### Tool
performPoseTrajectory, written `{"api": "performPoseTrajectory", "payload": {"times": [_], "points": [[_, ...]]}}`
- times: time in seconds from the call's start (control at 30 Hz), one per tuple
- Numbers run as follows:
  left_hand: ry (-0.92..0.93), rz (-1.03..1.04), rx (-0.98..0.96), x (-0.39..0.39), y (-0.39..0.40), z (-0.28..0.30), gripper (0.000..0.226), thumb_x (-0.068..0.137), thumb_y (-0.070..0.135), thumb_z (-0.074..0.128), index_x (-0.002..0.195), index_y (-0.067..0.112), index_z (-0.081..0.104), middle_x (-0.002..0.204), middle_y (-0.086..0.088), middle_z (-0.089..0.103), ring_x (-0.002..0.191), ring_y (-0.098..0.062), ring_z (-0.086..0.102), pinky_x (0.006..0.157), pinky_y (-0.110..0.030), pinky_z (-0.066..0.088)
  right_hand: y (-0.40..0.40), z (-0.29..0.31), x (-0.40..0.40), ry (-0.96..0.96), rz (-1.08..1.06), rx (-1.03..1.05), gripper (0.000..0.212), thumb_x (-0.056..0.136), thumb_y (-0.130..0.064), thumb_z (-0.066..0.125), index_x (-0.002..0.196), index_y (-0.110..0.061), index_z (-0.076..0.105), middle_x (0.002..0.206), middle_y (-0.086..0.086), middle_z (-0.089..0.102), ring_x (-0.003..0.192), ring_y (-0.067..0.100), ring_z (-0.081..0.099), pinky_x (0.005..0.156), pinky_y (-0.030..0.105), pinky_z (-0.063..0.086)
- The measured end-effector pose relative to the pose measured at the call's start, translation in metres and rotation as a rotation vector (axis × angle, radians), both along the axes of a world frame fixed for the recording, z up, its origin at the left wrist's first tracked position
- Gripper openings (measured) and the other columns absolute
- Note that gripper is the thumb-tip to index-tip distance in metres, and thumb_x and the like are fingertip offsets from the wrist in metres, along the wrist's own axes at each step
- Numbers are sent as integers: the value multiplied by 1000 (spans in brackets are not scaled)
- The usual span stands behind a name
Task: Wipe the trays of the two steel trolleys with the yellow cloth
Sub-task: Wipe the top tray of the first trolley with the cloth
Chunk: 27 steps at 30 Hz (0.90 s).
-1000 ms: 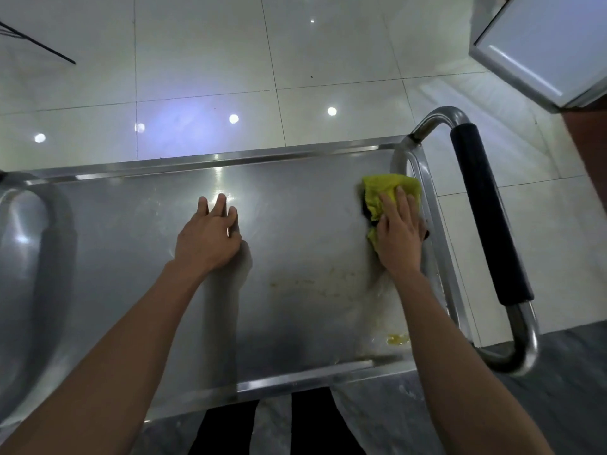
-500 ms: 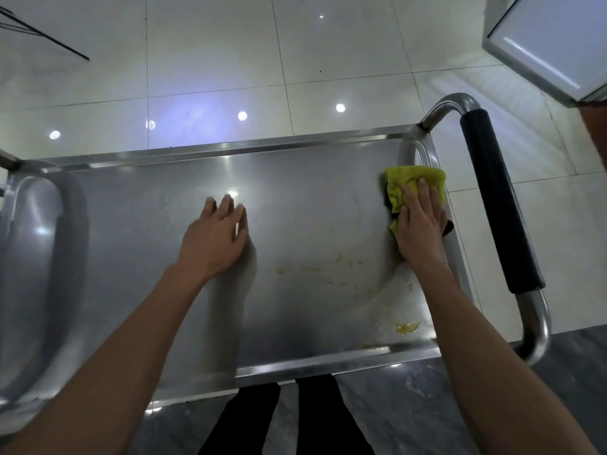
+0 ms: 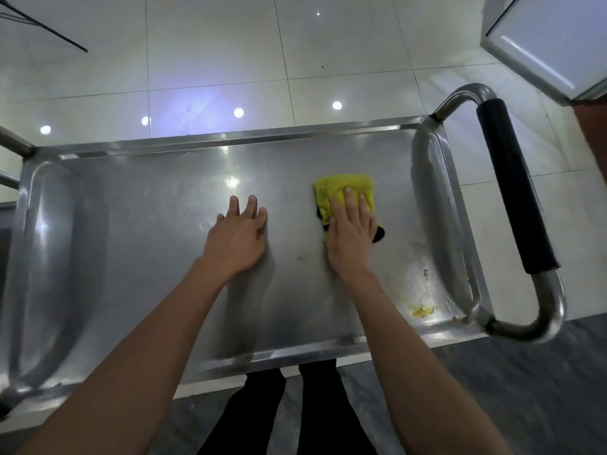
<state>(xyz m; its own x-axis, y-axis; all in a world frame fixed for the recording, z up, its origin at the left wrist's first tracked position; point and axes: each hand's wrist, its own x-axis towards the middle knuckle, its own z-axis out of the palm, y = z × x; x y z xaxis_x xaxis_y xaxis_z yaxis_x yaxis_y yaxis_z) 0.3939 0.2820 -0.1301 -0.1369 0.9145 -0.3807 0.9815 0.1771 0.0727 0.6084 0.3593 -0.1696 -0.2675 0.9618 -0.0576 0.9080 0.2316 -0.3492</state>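
While seen from above through a head-worn camera: steel trolley tray (image 3: 147, 257) filling most of the frame, long side running left to right.

Right hand (image 3: 351, 238): flat, fingers straight, pressing down on the yellow cloth; nothing curled round it.

Yellow cloth (image 3: 341, 188): on the tray, right of centre, toward the far half; bunched under the right palm and fingers, with a dark patch showing at its left and right edges.

Left hand (image 3: 236, 238): flat on bare steel just left of the cloth, fingers straight and slightly spread; holding nothing, apart from the cloth.

Tray surface: dull steel with ceiling-light glints near the far middle; pale smears in the near right part.

Yellow residue (image 3: 422, 311): small blob near the tray's near right corner, well apart from the cloth.

Push handle (image 3: 515, 188): steel loop at the right end, sleeved in black grip.

Floor (image 3: 213, 54): glossy pale tiles beyond the tray, reflecting round lights; darker stone-like surface on the near side.

White-topped object (image 3: 551, 37): far right corner, only partly in view.

Person: dark trouser legs (image 3: 262, 408) visible below the tray's near rim.

Writing, brands, labels: none legible on the tray, handle or cloth.
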Motion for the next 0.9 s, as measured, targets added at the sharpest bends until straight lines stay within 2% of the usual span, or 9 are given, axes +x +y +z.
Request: {"api": "performPoseTrajectory", "payload": {"times": [0.1, 0.27, 0.33, 0.43, 0.57, 0.67, 0.77, 0.9], "points": [[34, -28, 5, 0, 0, -3, 39, 92, 19, 39, 131, 14, 40, 149, -5, 22, 130, -39, 27, 70, -42, 35, -23, 2, -29, -20, 91, -8, 47, 98, -23, 49, 145, -29, 46, 162, -1, 26, 150, 26, 18, 117, 50, 20], [23, -26, 13, 0, 1, -5, 41, 91, 19, 40, 131, 13, 40, 150, -8, 24, 130, -42, 26, 69, -43, 36, -33, 0, -37, -29, 164, 0, 49, 95, -22, 53, 144, -30, 47, 162, -2, 25, 151, 25, 17, 117, 47, 20], [16, -1, -10, 3, 2, -5, 43, 93, 21, 38, 135, 11, 40, 154, -10, 23, 135, -44, 22, 76, -47, 41, -30, 0, -31, -28, 205, 12, 50, 95, -22, 53, 144, -30, 46, 162, -2, 25, 151, 25, 18, 116, 47, 22], [6, 63, -51, 9, 5, -6, 48, 97, 26, 34, 142, 9, 37, 159, -14, 18, 143, -47, 11, 98, -59, 41, -25, 1, -15, -7, 237, 26, 50, 94, -19, 54, 142, -30, 48, 161, -2, 28, 150, 25, 20, 115, 47, 25], [3, 117, -83, 12, 8, -7, 50, 98, 27, 33, 144, 9, 35, 163, -14, 11, 147, -46, 4, 107, -62, 34, -8, -3, 33, 10, 123, 24, 49, 94, -20, 52, 142, -31, 49, 161, -2, 30, 149, 26, 23, 115, 49, 28], [24, 118, -95, 16, 9, -6, 49, 97, 25, 35, 143, 9, 35, 160, -14, 13, 144, -46, 10, 104, -62, 37, 12, -5, 87, -3, 26, 35, 48, 96, -21, 48, 143, -32, 47, 161, -1, 30, 149, 26, 23, 114, 50, 29], [20, 151, -108, 21, 12, -4, 48, 97, 26, 35, 142, 8, 34, 161, -12, 12, 144, -45, 11, 103, -64, 37, 31, -6, 135, -7, -61, 11, 48, 100, -21, 44, 145, -37, 39, 163, -4, 22, 151, 24, 15, 117, 53, 24], [30, 163, -104, 27, 16, -2, 48, 99, 29, 36, 142, 7, 33, 161, -12, 12, 144, -43, 10, 101, -65, 37, 48, -3, 171, 32, -175, 9, 47, 101, -26, 37, 147, -37, 36, 164, -2, 20, 152, 26, 13, 119, 54, 20]]}}
